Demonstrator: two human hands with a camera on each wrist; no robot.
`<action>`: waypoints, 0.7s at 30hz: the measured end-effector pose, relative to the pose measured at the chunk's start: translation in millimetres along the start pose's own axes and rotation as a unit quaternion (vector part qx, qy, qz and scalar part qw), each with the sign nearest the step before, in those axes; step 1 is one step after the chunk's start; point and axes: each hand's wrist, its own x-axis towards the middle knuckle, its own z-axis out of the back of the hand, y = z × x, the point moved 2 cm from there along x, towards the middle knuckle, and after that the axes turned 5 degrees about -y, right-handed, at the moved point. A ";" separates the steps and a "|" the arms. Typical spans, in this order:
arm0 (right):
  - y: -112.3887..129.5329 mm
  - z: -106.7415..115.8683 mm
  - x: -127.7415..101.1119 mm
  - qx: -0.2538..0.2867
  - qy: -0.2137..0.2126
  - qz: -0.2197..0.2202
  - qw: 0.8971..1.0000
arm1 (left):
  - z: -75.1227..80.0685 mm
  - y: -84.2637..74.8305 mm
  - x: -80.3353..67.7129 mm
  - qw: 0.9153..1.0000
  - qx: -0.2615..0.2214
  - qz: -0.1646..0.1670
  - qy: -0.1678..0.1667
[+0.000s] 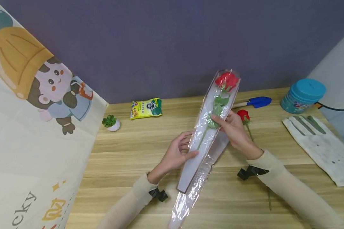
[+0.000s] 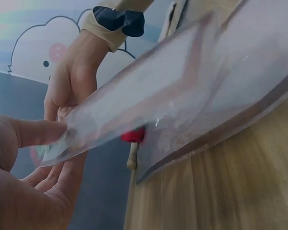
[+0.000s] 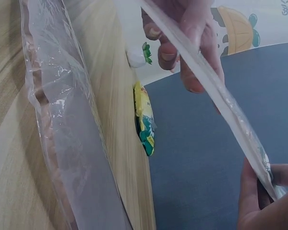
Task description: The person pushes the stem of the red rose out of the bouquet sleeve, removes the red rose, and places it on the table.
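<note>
A red rose [image 1: 227, 80] with green leaves and a long stem lies inside a clear flower sleeve [image 1: 189, 171] with a white backing, tilted above the table. My left hand [image 1: 176, 154] grips the sleeve's lower half, thumb on the front and fingers behind. Higher up, by the leaves, my right hand [image 1: 237, 132] pinches its right edge. In the right wrist view the held sleeve [image 3: 206, 79] appears nearly edge-on between both hands. Beneath it, another clear sleeve [image 1: 202, 181] lies on the table. A second red rose [image 1: 243, 115] rests beside my right hand, its stem partly hidden under the forearm.
Toward the back right lie a blue trowel [image 1: 259, 101] and a turquoise lidded jar [image 1: 302, 95]. A pale cloth [image 1: 324, 152] with several slim tools is at the right. A yellow-green snack bag [image 1: 146, 108] and small potted succulent [image 1: 112, 123] stand at the back left, near the wall.
</note>
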 end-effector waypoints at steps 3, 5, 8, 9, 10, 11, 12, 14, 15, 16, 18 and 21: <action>-0.4 -0.3 -0.5 -0.011 0.001 0.005 1.000 | -0.6 -1.1 1.3 1.000 0.001 0.000 -0.002; -0.7 -0.4 -0.7 -0.015 0.002 0.008 1.000 | -0.9 -2.0 1.8 1.000 0.001 0.002 -0.002; -1.3 -0.7 -1.4 -0.021 0.001 0.009 1.000 | -1.5 -2.2 2.0 1.000 -0.002 0.005 -0.001; -1.5 -0.8 -1.8 -0.024 0.001 0.008 1.000 | -1.8 -2.0 2.0 1.000 -0.004 0.007 0.000; -1.7 -0.8 -2.2 -0.027 0.001 0.008 1.000 | -1.9 -1.8 1.9 1.000 -0.004 0.008 -0.001; -1.9 -0.8 -2.5 -0.032 0.001 0.008 0.999 | -2.1 -1.4 1.9 1.000 -0.002 0.009 -0.002; -2.1 -0.9 -2.9 -0.036 0.001 0.009 0.999 | -2.4 -1.1 1.9 1.000 -0.001 0.008 -0.002; -2.2 -1.3 -3.7 -0.043 0.002 0.009 0.999 | -2.7 -0.6 1.9 1.000 0.004 0.008 -0.004; -2.4 -1.4 -3.9 -0.046 0.003 0.011 0.999 | -2.9 -0.2 1.9 1.000 0.006 0.006 -0.005; -2.6 -1.6 -4.0 -0.049 0.004 0.013 0.999 | -3.1 -0.1 1.8 1.000 0.008 0.005 -0.007; -2.7 -2.2 -4.0 -0.048 0.006 0.014 0.999 | -3.4 -0.1 1.8 1.000 0.006 0.001 -0.008; -3.4 -3.0 -4.0 -0.044 0.008 0.014 0.999 | -3.8 0.9 1.7 1.000 -0.003 0.000 -0.008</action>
